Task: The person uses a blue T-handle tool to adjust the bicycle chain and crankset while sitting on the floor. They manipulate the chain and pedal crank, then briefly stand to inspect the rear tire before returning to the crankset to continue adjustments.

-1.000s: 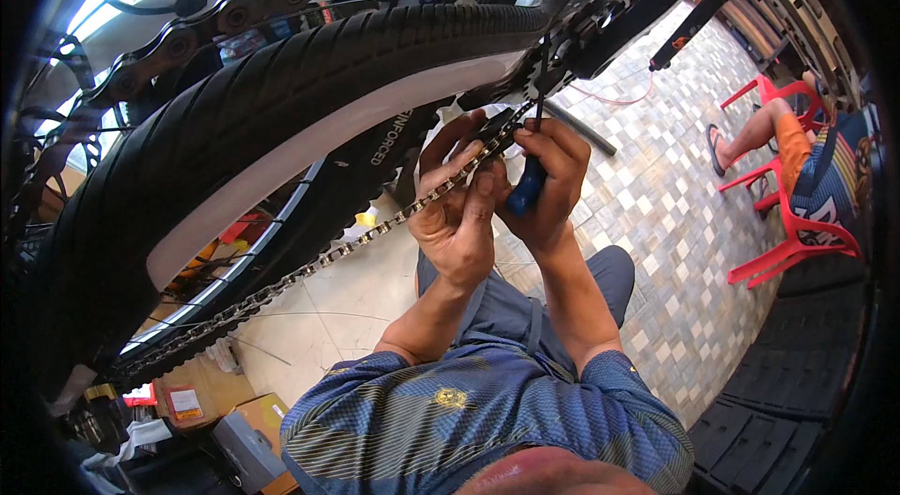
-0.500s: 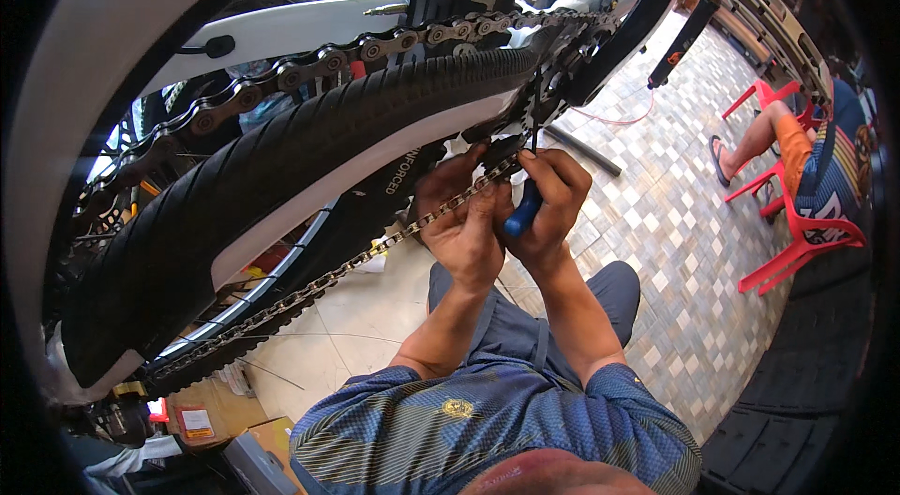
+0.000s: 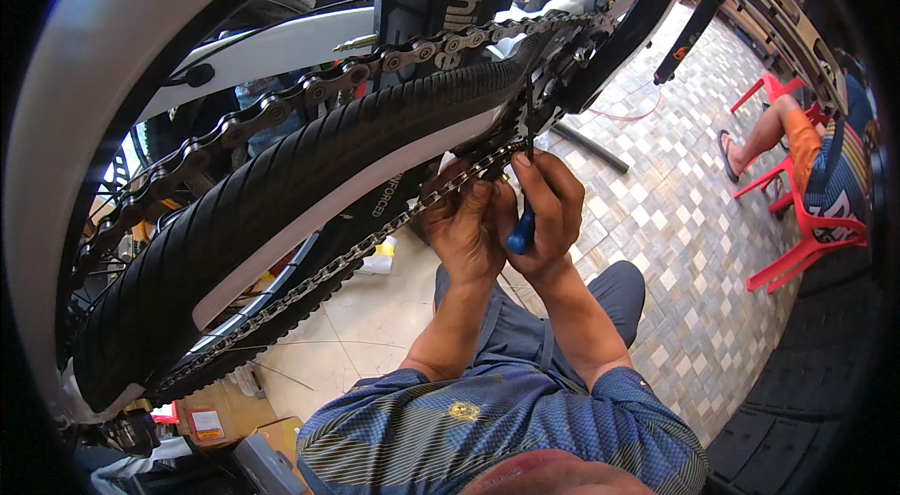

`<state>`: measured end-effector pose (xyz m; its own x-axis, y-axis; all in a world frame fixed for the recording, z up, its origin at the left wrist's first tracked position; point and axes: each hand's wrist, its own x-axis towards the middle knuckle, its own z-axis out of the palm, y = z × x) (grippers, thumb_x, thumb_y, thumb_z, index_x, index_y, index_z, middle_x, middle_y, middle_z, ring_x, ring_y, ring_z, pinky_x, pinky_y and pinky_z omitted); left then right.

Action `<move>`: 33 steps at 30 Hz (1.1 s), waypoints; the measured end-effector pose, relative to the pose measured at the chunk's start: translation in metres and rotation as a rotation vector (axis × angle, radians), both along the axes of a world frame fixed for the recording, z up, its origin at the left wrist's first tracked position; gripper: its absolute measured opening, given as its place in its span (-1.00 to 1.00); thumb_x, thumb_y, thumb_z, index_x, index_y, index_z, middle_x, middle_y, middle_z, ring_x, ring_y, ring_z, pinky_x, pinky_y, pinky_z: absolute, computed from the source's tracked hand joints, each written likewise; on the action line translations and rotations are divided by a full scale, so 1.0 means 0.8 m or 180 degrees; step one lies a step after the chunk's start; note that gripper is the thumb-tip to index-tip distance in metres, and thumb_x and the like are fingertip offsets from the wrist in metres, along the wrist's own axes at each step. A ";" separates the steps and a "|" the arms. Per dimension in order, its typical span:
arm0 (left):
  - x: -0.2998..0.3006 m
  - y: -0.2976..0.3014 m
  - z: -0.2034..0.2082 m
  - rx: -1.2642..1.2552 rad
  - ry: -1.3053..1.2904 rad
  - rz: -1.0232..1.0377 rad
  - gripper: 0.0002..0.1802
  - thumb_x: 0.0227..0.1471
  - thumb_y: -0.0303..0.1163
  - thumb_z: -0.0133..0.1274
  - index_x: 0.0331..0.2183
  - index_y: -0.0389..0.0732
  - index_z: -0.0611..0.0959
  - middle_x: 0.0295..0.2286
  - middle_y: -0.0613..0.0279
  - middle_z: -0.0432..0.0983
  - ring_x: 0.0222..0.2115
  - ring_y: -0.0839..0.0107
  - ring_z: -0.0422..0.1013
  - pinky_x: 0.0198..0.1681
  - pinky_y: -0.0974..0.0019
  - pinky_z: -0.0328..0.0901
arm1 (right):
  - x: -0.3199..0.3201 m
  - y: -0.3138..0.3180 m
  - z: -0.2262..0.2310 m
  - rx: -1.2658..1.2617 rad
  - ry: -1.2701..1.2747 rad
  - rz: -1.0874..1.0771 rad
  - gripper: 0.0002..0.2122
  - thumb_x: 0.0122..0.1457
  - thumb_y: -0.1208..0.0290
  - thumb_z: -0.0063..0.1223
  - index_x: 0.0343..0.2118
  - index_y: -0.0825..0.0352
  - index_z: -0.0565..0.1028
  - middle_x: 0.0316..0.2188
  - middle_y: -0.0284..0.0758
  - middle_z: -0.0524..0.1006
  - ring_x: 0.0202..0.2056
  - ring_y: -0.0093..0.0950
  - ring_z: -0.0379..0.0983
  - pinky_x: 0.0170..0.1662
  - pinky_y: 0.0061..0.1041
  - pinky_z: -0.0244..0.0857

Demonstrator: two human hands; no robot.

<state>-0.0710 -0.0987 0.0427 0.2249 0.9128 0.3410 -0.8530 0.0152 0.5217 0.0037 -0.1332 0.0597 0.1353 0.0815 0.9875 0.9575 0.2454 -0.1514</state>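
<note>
My left fingers (image 3: 476, 202) pinch the chain (image 3: 375, 237) | my right fingers (image 3: 555, 187) grip a blue tool (image 3: 521, 231) beside it | chain slants up from lower left toward the crank (image 3: 633, 31) | tiled floor (image 3: 675, 242) beneath

The chain (image 3: 375, 237) hides part of the left hand (image 3: 464, 237); the right hand (image 3: 548, 214) covers some of the handle (image 3: 522, 231). Above the grip, the shaft (image 3: 531, 125) ends unseen among dark parts (image 3: 565, 66); rightward, the picture's rim crops a seated person (image 3: 802, 141)
</note>
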 end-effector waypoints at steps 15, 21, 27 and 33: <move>0.010 0.001 0.015 -0.0334 0.0096 0.0420 -0.78 0.04 -0.58 0.19 -0.22 -0.33 0.56 -0.29 0.17 0.55 -0.27 0.48 0.47 -0.18 0.36 0.43 | -0.004 -0.021 0.015 -0.0288 0.0135 0.0199 -0.63 0.04 0.57 0.28 -0.04 0.35 0.55 -0.10 -0.10 0.53 -0.23 -0.22 0.56 -0.22 -0.40 0.44; 0.030 0.005 0.018 -0.0349 -0.0728 0.0279 -0.73 0.05 -0.55 0.24 -0.19 -0.20 0.56 -0.25 0.29 0.53 -0.24 0.48 0.49 -0.13 0.32 0.48 | 0.015 -0.077 0.035 -0.0500 0.0166 0.0598 -0.78 0.11 0.53 0.23 -0.15 0.31 0.58 -0.16 -0.13 0.56 -0.24 -0.25 0.55 -0.22 -0.38 0.41; 0.036 0.007 0.008 -0.0222 -0.0781 0.0378 -0.83 0.09 -0.52 0.20 -0.24 -0.16 0.59 -0.27 0.34 0.55 -0.21 0.49 0.49 -0.06 0.23 0.47 | 0.041 -0.174 0.074 -0.0821 -0.0576 -0.0798 -0.75 0.10 0.51 0.22 -0.13 0.19 0.65 -0.02 -0.32 0.47 0.13 -0.32 0.23 0.10 -0.43 0.20; 0.035 0.010 -0.007 0.0109 -0.0762 0.0305 -0.86 0.10 -0.54 0.19 -0.27 -0.18 0.57 -0.31 0.31 0.54 -0.31 0.52 0.48 -0.12 0.29 0.50 | 0.058 -0.169 0.111 -0.2067 -0.1394 -0.0881 -0.75 0.10 0.51 0.16 -0.12 0.23 0.56 -0.32 -0.40 0.59 0.15 -0.32 0.36 0.36 -0.04 -0.29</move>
